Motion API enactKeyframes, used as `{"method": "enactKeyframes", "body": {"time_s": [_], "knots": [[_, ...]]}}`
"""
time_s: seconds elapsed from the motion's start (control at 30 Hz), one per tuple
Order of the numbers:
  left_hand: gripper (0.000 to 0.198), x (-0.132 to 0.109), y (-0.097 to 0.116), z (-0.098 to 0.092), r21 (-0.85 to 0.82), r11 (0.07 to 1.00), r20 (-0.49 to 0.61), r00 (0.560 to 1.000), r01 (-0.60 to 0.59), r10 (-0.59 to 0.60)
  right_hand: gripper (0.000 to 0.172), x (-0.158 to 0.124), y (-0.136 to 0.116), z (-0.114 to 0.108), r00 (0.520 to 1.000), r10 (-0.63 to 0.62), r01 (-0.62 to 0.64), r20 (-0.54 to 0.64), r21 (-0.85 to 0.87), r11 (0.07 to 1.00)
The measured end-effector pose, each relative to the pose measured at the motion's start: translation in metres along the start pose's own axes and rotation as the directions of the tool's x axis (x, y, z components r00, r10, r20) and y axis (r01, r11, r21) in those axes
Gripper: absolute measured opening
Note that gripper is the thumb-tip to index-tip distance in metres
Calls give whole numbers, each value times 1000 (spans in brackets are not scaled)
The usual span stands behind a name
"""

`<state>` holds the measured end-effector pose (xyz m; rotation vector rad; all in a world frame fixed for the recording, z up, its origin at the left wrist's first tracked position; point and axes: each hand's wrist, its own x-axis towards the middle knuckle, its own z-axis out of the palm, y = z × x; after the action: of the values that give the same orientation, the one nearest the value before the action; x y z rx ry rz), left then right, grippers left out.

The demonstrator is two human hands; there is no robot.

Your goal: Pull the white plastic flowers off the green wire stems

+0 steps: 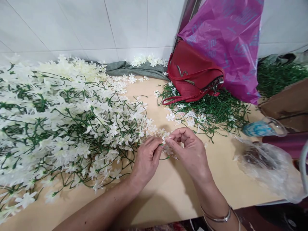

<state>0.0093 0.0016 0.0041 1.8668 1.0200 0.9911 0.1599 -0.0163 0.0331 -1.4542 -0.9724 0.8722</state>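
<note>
My left hand (147, 158) and my right hand (191, 153) meet near the middle of the table, fingertips almost touching. Between them is a small white artificial flower (166, 145). The left thumb and forefinger are closed on its green stem, most of which the hand hides. My right thumb and forefinger pinch at the white petals. Loose white blossoms (171, 153) lie just under the fingertips. To the left of my hands spreads a large heap of white artificial flowers on green stems (79, 122).
A red handbag (194, 65) rests on bare green stems (216, 110) at the back, beside a purple plastic bag (233, 45). On the right are a clear cup with blue pattern (263, 127), a clear plastic bag (269, 163) and a cardboard box (286, 102). A tiled wall (130, 24) stands behind.
</note>
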Motion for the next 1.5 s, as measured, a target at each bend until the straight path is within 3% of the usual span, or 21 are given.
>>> {"method": "enactKeyframes", "body": {"time_s": [0.13, 0.33, 0.6, 0.8, 1.0, 1.13, 1.37, 1.5], "knots": [[18, 0, 0, -1, -18, 999, -22, 999, 47, -48, 17, 5, 2, 0, 995, 73, -75, 74, 26, 997], [18, -1, -1, -1, -11, 996, -35, 996, 86, -86, 22, 5, 8, 1, 996, 54, -60, 74, 90, 994], [18, 0, -1, -2, 1, 998, -56, 996, 62, -62, 8, -3, 6, 6, 994, -111, 112, 14, -127, 986], [20, 3, -2, -5, -66, 998, -1, 1000, -11, 11, 25, 8, 11, -3, 988, 54, -66, 141, 85, 994], [23, 3, -1, -7, -145, 987, 80, 995, 64, -52, 16, 14, 15, -11, 968, 52, -83, 245, 117, 990], [24, 2, -2, -8, -172, 976, 102, 988, 129, -113, 17, 10, 12, -10, 936, 102, -170, 337, 178, 969], [20, 0, -5, -7, -247, 945, 51, 976, 216, -210, 12, 0, 12, -3, 992, 44, -44, 121, -4, 999], [22, 0, -5, -5, -325, 917, 33, 971, 233, -235, 7, -4, 11, 1, 996, -64, 70, 57, -115, 991]]}}
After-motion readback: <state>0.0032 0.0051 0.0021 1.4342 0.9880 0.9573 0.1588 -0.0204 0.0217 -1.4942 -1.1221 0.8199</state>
